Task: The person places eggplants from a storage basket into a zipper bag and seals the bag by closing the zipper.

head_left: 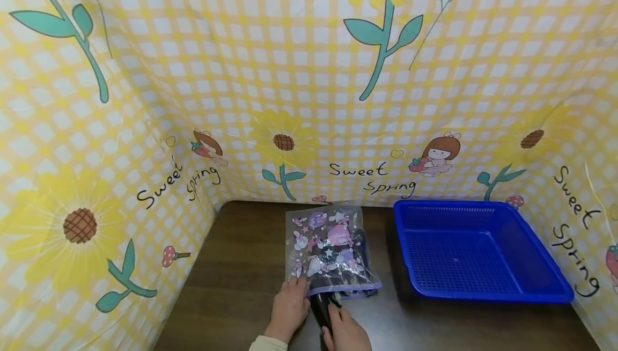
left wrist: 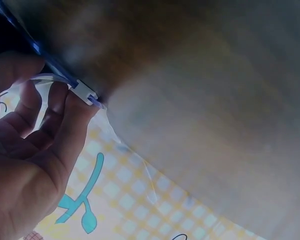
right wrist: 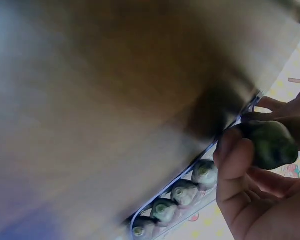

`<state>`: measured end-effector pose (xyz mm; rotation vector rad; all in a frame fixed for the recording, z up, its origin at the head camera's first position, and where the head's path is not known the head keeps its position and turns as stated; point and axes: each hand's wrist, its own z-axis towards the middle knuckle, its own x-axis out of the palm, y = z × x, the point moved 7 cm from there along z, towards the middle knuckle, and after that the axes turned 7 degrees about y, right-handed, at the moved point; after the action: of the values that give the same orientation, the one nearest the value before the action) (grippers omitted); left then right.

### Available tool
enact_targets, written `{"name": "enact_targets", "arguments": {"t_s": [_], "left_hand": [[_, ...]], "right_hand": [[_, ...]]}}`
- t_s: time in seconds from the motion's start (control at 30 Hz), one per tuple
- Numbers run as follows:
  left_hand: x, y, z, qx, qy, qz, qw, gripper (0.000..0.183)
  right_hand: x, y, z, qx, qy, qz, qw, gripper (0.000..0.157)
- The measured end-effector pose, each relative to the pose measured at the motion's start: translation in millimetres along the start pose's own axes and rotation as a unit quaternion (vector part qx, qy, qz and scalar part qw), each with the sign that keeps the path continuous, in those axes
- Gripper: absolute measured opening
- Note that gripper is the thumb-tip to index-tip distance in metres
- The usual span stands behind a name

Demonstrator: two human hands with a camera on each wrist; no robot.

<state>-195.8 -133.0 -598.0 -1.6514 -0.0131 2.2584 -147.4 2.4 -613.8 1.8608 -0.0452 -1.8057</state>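
A clear zip bag (head_left: 309,233) with pink and purple cartoon prints lies on the table, its purple-edged mouth facing me. My left hand (head_left: 289,308) holds the left corner of the mouth, fingers at the white slider (left wrist: 83,92). My right hand (head_left: 347,332) grips a long dark eggplant (head_left: 321,311) by its green stem end. The eggplant's far end reaches into the mouth of the bag and is hidden there. Inside the bag, several more eggplants (right wrist: 184,192) lie side by side, stem ends toward the opening, as the right wrist view shows.
To the right of the bag stands a blue plastic basket (head_left: 487,293) with a perforated bottom. Both rest on a dark wooden table (head_left: 241,265). A yellow checked cloth (head_left: 309,88) with sunflower prints hangs around the back and sides.
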Motion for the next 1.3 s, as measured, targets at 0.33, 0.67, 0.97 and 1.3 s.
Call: {"name": "enact_targets", "arguments": {"t_s": [0.33,0.67,0.97,1.3], "left_hand": [[-1.5,-0.7,-0.7,0.005,-0.002,0.000,1.0000,0.026],[-1.2,0.9,1.6,0.002,0.008,0.000,1.0000,0.026],[3.0,0.7,-1.6,0.002,0.006,-0.015,0.9999,0.029],[-0.2,1.2,-2.0,0.006,-0.017,-0.011,0.9998,0.031]], "right_hand": [[-4.2,14,22,-0.007,-0.069,-0.064,0.996,0.038],[-7.8,15,35,-0.038,-0.163,-0.094,0.981,0.035],[-13.6,12,27,-0.047,-0.150,-0.088,0.984,0.038],[-7.4,3,10,0.016,-0.016,-0.065,0.998,0.043]]}}
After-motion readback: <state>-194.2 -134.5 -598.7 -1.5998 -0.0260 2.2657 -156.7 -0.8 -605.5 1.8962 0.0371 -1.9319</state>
